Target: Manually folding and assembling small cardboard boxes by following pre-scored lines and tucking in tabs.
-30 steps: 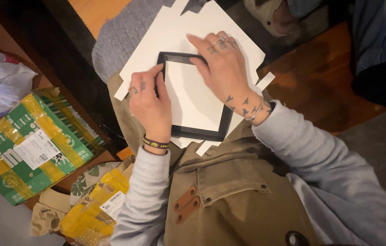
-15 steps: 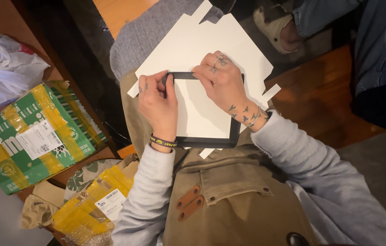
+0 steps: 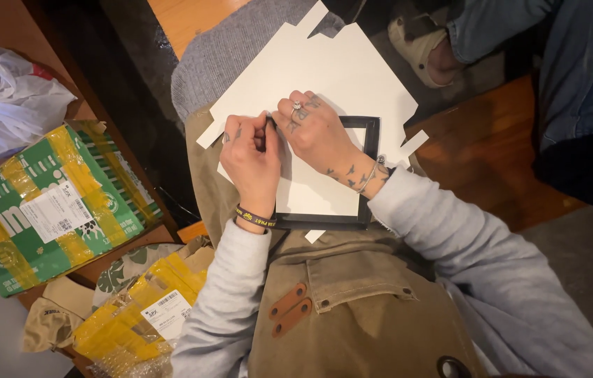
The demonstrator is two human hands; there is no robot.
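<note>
A black rectangular picture frame [image 3: 370,171] lies on a large white cardboard sheet [image 3: 338,70] across my lap. Inside the frame sits a white panel [image 3: 317,192]. My left hand [image 3: 251,164] grips the frame's left side near its top corner, fingers curled around the edge. My right hand [image 3: 314,129], wearing a ring, presses on the same top-left corner, its fingers meeting those of the left hand. The corner itself is hidden beneath both hands.
A green cardboard box with yellow tape [image 3: 48,206] stands at the left, a white plastic bag [image 3: 6,101] behind it. A yellow-taped parcel [image 3: 135,318] lies below. Another person's jeans leg [image 3: 569,63] and sandalled foot [image 3: 426,45] are at the upper right.
My right hand slid from the frame's top right area to the top-left corner, meeting my left hand. The view shifted, so frame and sheet sit lower in the picture.
</note>
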